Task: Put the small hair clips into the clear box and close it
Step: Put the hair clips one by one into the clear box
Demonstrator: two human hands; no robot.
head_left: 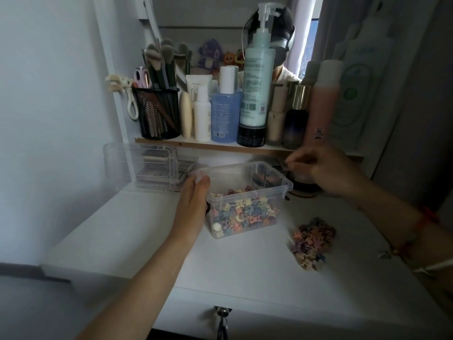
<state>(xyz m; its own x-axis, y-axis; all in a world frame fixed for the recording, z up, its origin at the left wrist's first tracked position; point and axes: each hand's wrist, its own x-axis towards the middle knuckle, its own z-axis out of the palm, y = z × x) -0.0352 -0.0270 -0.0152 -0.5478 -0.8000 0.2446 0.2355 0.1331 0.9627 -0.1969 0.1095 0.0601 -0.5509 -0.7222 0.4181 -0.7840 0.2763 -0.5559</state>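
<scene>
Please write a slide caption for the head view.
Left hand holds the open clear box; clip pile lies beside it.

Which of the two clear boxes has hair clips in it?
The front box, gripped by the left hand; the rear box has none.

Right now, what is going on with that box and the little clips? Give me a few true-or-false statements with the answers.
1. The clear box has no lid on it. True.
2. Every hair clip is already inside the box. False: a pile of clips lies on the table, to the right of the box.
3. The left hand grips the box's left end. True.
4. The right hand rests on the loose pile. False: it is up by the box's far right corner, apart from the pile.
</scene>
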